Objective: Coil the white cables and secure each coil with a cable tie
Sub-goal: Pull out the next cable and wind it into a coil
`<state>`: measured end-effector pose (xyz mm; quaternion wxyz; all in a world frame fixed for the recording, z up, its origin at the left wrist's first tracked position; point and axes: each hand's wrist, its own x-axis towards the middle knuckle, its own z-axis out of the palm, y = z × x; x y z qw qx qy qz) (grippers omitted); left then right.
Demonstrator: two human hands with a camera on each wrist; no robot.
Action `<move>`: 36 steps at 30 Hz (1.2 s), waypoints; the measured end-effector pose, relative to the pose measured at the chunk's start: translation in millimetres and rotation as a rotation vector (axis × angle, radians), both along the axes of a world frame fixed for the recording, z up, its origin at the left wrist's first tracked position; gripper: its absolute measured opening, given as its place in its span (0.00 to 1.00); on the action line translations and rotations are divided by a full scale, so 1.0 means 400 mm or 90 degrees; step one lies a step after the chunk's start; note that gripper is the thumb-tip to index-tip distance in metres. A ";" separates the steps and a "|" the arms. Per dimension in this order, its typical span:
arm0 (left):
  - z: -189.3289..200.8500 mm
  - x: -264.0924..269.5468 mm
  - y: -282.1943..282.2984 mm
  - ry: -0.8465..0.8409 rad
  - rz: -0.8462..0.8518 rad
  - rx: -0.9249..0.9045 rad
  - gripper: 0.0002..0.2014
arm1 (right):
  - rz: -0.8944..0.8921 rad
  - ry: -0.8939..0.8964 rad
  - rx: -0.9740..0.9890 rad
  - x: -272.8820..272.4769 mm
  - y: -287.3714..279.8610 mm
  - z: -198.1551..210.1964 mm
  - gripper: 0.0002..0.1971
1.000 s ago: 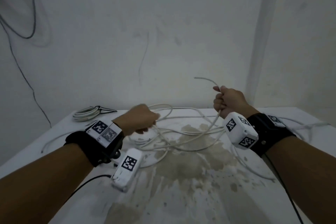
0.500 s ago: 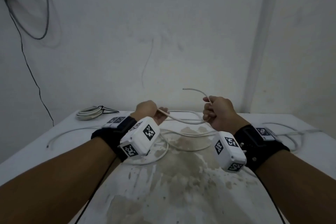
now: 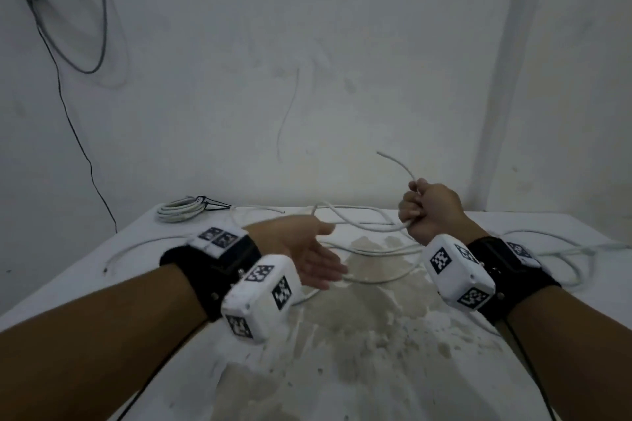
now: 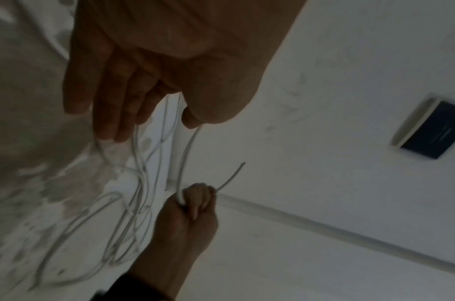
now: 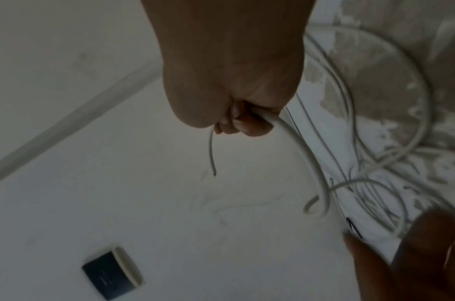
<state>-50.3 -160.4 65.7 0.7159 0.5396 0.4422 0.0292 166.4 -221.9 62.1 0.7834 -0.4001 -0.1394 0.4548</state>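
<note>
Your right hand (image 3: 431, 214) is closed in a fist round the white cable (image 3: 367, 226), held raised above the table (image 3: 102, 287) at roughly 1 o'clock from the stained patch (image 3: 369, 311) at its centre. The free end of the cable rises out of the top of the fist and curves toward 11 o'clock; the right wrist view shows that short tail hanging bare from the curled fingers (image 5: 243, 124). From the bottom of the fist the cable runs toward 9 o'clock, to your left hand (image 3: 304, 251).

Your left hand is flat, palm turned inward, fingers (image 4: 105, 97) straight and together, thumb apart. It grips nothing. In the left wrist view the cable passes between thumb and fingers; whether it touches the skin cannot be told, since the picture is blurred.

The rest of the cable lies in loose, uncoiled loops across the table, from the centre out toward 3 o'clock under your right wrist.

A finished coil (image 3: 179, 210) lies at the table's far left corner, about 10 o'clock, with a black cable tie (image 3: 215, 204) round it, its tail pointing toward 3 o'clock.
</note>
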 end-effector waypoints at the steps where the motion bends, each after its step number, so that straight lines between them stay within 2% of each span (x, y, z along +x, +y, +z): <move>1: -0.016 0.017 -0.013 -0.032 -0.007 -0.018 0.27 | 0.002 0.006 0.010 -0.016 0.010 0.007 0.18; 3: -0.022 0.052 -0.019 -0.162 0.077 -0.040 0.22 | 0.014 -0.015 0.006 -0.048 0.023 0.014 0.18; 5: 0.004 0.080 0.004 -0.294 0.240 -0.020 0.11 | 0.014 -0.079 -0.025 -0.073 0.026 0.010 0.16; 6: 0.025 0.087 0.018 -0.347 0.324 -0.010 0.10 | 0.005 -0.119 -0.046 -0.079 0.025 0.003 0.15; 8: 0.070 0.081 0.042 -0.406 0.435 0.002 0.10 | -0.011 -0.176 -0.079 -0.079 0.021 -0.018 0.13; 10: 0.102 0.058 0.057 -0.399 0.478 0.037 0.13 | -0.004 -0.183 -0.092 -0.061 0.015 -0.042 0.12; 12: 0.104 0.034 0.078 -0.316 0.463 0.132 0.15 | 0.013 -0.174 -0.089 -0.039 0.007 -0.057 0.12; 13: 0.099 0.020 0.084 -0.252 0.423 0.203 0.14 | 0.020 -0.182 -0.087 -0.032 0.004 -0.061 0.12; 16: 0.081 -0.021 0.093 -0.102 0.234 0.433 0.10 | 0.048 -0.248 -0.059 -0.042 0.000 -0.056 0.15; 19: 0.107 -0.060 0.088 -0.043 0.043 0.673 0.14 | 0.110 -0.318 0.040 -0.106 0.013 -0.027 0.16; 21: 0.138 -0.077 0.084 -0.023 0.012 0.805 0.16 | 0.136 -0.335 0.103 -0.164 0.028 0.009 0.15; 23: 0.166 -0.087 0.085 -0.025 0.025 0.890 0.17 | 0.136 -0.328 0.144 -0.217 0.047 0.050 0.13; 27: 0.189 -0.106 0.100 -0.053 0.060 0.939 0.17 | 0.073 -0.358 0.152 -0.288 0.090 0.105 0.09; 30: 0.174 -0.113 0.105 -0.092 0.080 0.941 0.15 | 0.061 -0.400 0.120 -0.317 0.107 0.111 0.12; 32: 0.163 -0.111 0.108 -0.142 0.142 0.934 0.13 | 0.042 -0.413 0.093 -0.321 0.113 0.106 0.16; 34: 0.150 -0.109 0.114 -0.195 0.229 0.886 0.10 | -0.008 -0.376 0.082 -0.307 0.115 0.102 0.17; 36: 0.136 -0.108 0.113 -0.245 0.260 0.805 0.09 | -0.031 -0.308 0.091 -0.281 0.109 0.100 0.16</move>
